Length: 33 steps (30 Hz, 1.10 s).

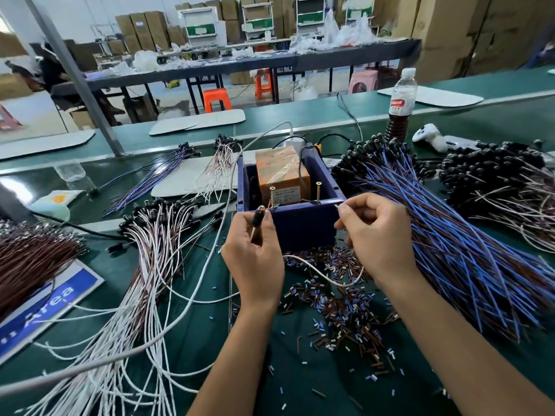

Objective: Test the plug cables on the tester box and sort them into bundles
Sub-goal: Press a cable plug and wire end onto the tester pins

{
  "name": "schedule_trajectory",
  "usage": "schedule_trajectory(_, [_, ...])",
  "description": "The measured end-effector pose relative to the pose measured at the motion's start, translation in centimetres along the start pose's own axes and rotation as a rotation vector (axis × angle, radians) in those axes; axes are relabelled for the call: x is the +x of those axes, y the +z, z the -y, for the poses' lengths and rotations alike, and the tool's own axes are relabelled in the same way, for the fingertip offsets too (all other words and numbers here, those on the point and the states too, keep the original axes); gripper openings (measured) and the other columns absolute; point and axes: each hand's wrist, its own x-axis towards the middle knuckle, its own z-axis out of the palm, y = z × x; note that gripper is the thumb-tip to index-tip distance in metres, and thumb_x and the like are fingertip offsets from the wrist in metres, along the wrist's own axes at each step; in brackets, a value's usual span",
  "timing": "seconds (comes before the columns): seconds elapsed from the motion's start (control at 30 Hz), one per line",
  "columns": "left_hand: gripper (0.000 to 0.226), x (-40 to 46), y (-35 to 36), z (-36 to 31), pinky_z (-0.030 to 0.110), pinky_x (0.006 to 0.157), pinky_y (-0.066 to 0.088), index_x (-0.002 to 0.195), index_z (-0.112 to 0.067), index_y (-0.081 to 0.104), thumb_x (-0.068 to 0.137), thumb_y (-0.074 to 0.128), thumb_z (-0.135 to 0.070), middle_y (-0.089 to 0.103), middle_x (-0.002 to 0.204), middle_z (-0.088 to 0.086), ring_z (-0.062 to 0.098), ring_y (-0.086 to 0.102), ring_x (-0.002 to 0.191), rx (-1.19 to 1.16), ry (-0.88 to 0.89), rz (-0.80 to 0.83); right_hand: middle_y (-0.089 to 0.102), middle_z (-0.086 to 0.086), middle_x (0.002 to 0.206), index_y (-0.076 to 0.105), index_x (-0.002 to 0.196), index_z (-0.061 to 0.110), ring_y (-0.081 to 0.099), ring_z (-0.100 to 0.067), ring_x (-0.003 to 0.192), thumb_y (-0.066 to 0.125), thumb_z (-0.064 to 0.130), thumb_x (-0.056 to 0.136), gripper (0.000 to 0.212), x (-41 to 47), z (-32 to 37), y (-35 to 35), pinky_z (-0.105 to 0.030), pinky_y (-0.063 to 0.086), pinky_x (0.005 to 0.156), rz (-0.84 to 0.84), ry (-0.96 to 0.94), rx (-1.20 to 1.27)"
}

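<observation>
Head view: both of your hands work at the near wall of the tester box (pixel 300 226), on the green bench (pixel 300 370).
Left hand (pixel 255 259): your fingers curl round the black plug (pixel 258 217) of one cable and hold its metal tip up at the box rim, just beside the left screw (pixel 272 195).
Right hand (pixel 378 235): your fingertips pinch the thin free end of the same white cable (pixel 324 276) near the rim's right corner; the wire sags in a loop between your hands.
Contact: whether the plug tip or the bare end touches a screw cannot be told.
Step in hand: judged as testing this one cable across the two screws.
Method: bring the tip squarely to the left screw and the bare end to the right screw (pixel 318 190); keep your fingertips behind the exposed metal.
Slack: keep the loop low, so it does not snag the clippings (pixel 345 310) strewn under it.
Tester box, contents: an orange block (pixel 282 172) wrapped in clear tape, with dark leads running in over the far wall.
Sorted side: white-and-brown cables (pixel 150 250) lie fanned to your left.
Supply side: blue-and-brown cables (pixel 450 235) lie heaped to your right.
Risk: a loose pinch may let the end slip off the screw.
</observation>
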Motion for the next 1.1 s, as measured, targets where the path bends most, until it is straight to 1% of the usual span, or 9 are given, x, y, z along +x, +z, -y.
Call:
schedule_trajectory(0.13, [0.031, -0.1, -0.1, -0.1, 0.012, 0.052, 0.033, 0.073, -0.024, 0.051, 0.099, 0.066, -0.016, 0.047, 0.057, -0.014, 0.003, 0.045, 0.053, -0.021, 0.007, 0.070, 0.072, 0.010, 0.064, 0.071, 0.080, 0.024, 0.067, -0.003, 0.055, 0.074, 0.019, 0.093, 0.015, -0.3, -0.3, -0.9, -0.023, 0.056, 0.057, 0.160, -0.081, -0.212])
schedule_trajectory(0.3, [0.028, -0.3, -0.2, -0.9, 0.036, 0.049, 0.039, 0.074, -0.013, 0.054, 0.099, 0.063, -0.021, 0.051, 0.061, -0.006, 0.018, 0.044, 0.053, -0.137, 0.032, 0.047, 0.069, 0.015, 0.072, 0.074, 0.087, 0.023, 0.065, 0.000, 0.066, 0.076, 0.029, 0.093, 0.009, -1.0, 0.1, -2.2, -0.024, 0.056, 0.066, 0.208, -0.150, -0.372])
schedule_trajectory(0.43, [0.027, -1.1, 1.6, -4.1, 0.035, 0.045, 0.036, 0.076, -0.006, 0.054, 0.100, 0.062, -0.017, 0.050, 0.060, 0.016, 0.032, 0.042, 0.051, -0.250, -0.005, 0.223, 0.071, 0.014, 0.073, 0.073, 0.086, 0.027, 0.068, -0.005, 0.069, 0.073, 0.031, 0.095, 0.010, 0.4, 1.4, -5.5, -0.016, 0.052, 0.064, 0.159, -0.159, -0.230])
schedule_trajectory(0.6, [0.031, -0.6, 6.7, -11.2, 0.021, 0.045, 0.033, 0.073, -0.031, 0.062, 0.100, 0.062, -0.014, 0.049, 0.057, -0.007, 0.008, 0.040, 0.048, -0.580, -0.127, 0.398, 0.077, 0.000, 0.076, 0.077, 0.090, 0.019, 0.072, -0.014, 0.061, 0.077, 0.005, 0.090, 0.014, 3.7, 2.3, -13.2, -0.025, 0.060, 0.063, 0.003, 0.059, 0.111])
schedule_trajectory(0.7, [0.024, -0.9, 11.2, -13.9, 0.021, 0.048, 0.037, 0.081, -0.027, 0.063, 0.103, 0.060, -0.019, 0.056, 0.061, -0.008, 0.007, 0.045, 0.051, -0.590, -0.168, 0.494, 0.076, 0.001, 0.073, 0.077, 0.090, 0.016, 0.069, -0.010, 0.059, 0.078, -0.003, 0.085, 0.019, 4.9, 1.5, -19.4, -0.020, 0.058, 0.059, -0.185, 0.105, 0.216])
schedule_trajectory(0.8, [0.028, -3.2, 16.6, -15.2, 0.024, 0.053, 0.044, 0.089, -0.016, 0.067, 0.109, 0.049, -0.025, 0.063, 0.070, -0.004, 0.002, 0.051, 0.053, -0.396, -0.209, 0.561, 0.074, 0.004, 0.072, 0.075, 0.102, 0.011, 0.067, -0.002, 0.055, 0.076, -0.001, 0.085, 0.021, 5.6, -1.1, -26.1, -0.019, 0.054, 0.055, -0.527, 0.188, 0.056])
schedule_trajectory(0.9, [0.046, -6.2, 21.1, -16.2, 0.021, 0.063, 0.049, 0.094, -0.007, 0.069, 0.112, 0.037, -0.034, 0.069, 0.083, 0.003, -0.001, 0.060, 0.064, -0.301, -0.307, 0.671, 0.066, -0.010, 0.120, 0.059, 0.134, 0.022, 0.068, -0.020, 0.102, 0.075, 0.034, 0.081, 0.057, 5.7, -2.9, -31.8, -0.039, 0.057, 0.087, -0.712, 0.346, -0.254])
schedule_trajectory(1.0, [0.059, -9.4, 24.4, -17.9, 0.043, 0.082, 0.051, 0.094, -0.006, 0.063, 0.110, 0.025, -0.047, 0.071, 0.099, 0.019, 0.037, 0.066, 0.095, -0.031, -0.140, 0.869, 0.054, -0.015, 0.138, 0.050, 0.135, 0.030, 0.049, -0.035, 0.128, 0.060, 0.060, 0.077, 0.067, 4.4, -3.4, -34.5, -0.053, 0.043, 0.109, -0.651, 0.195, -0.652])
schedule_trajectory(1.1, [0.058, -11.5, 26.8, -20.1, 0.044, 0.083, 0.051, 0.093, -0.007, 0.058, 0.109, 0.024, -0.052, 0.070, 0.108, 0.025, 0.044, 0.066, 0.101, 0.004, -0.159, 1.023, 0.066, -0.005, 0.123, 0.062, 0.132, 0.025, 0.054, -0.022, 0.118, 0.053, 0.063, 0.091, 0.057, 3.4, -2.5, -33.2, -0.039, 0.042, 0.099, -0.329, -0.044, -0.766])
